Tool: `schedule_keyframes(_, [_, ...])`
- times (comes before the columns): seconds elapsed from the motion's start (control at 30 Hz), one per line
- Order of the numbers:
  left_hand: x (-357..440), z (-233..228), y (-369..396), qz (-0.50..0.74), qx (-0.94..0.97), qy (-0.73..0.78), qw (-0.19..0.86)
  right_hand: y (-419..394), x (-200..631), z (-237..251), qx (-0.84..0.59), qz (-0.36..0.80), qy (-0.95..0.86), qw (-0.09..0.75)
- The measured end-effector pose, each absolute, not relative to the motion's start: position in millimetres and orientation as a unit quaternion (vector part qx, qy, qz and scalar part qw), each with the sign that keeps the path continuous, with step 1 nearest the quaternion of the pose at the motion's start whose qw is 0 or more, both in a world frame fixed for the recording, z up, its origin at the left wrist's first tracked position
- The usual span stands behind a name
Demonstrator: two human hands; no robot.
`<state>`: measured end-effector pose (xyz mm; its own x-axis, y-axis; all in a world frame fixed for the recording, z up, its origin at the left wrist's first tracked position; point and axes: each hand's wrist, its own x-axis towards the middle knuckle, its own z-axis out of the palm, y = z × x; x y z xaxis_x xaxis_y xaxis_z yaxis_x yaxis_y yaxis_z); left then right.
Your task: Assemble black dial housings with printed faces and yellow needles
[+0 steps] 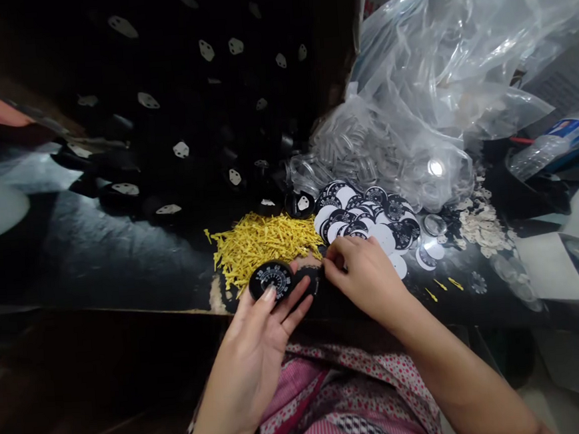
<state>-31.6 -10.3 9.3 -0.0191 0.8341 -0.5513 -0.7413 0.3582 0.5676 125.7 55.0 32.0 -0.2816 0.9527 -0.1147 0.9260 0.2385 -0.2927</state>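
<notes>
I have the black dial (275,271) just below the center of the frame, in the left hand (261,326): thumb over the printed face, fingers beneath, the outer fingers spread toward the right. Grip is firm enough to keep the dial face-up, slightly tilted. Right hand (364,274) sits just right of it, apart from the dial, thumb and index bent nearly together by the pile's edge; I can't tell if anything is pinched between them.

Materials: yellow slivers (256,243), thin, pointed, plastic-looking, heaped behind the dial at center. Round flat discs (384,236), black-printed or plain white, overlap right of center. Clear round covers (349,152) spill from a crinkled transparent bag (448,64), upper right. Pale flat bits (485,221) lie farther right. Tabletop (174,279) is black, glossy, chipped at the near edge.
</notes>
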Motion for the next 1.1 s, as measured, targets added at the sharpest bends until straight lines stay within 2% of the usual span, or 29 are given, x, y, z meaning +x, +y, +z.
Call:
schedule_keyframes(0.3, [-25, 5, -11, 0.579, 0.060, 0.438, 0.685, 56, 118, 31, -0.568, 0.070, -0.820, -0.021])
schedule_keyframes(0.5, [-23, 7, -9, 0.551, 0.029, 0.411, 0.725, 50, 128, 33, -0.586, 0.190, -0.785, 0.065])
schedule_keyframes(0.6, [-21, 7, -7, 0.550, 0.035, 0.406, 0.729, 48, 131, 34, -0.583, 0.207, -0.782, 0.077])
schedule_keyframes(0.77, [-22, 7, -7, 0.597, 0.075, 0.438, 0.667, 53, 121, 31, -0.566, 0.116, -0.815, 0.033])
schedule_keyframes(0.93, [-25, 8, -16, 0.593, 0.077, 0.447, 0.665, 60, 112, 29, -0.519, 0.037, -0.854, -0.001])
schedule_keyframes(1.03, [-27, 8, -16, 0.577, 0.049, 0.443, 0.685, 60, 113, 31, -0.507, 0.076, -0.859, 0.016])
schedule_keyframes(1.1, [-27, 7, -12, 0.555, 0.015, 0.421, 0.717, 57, 116, 32, -0.507, 0.156, -0.845, 0.071])
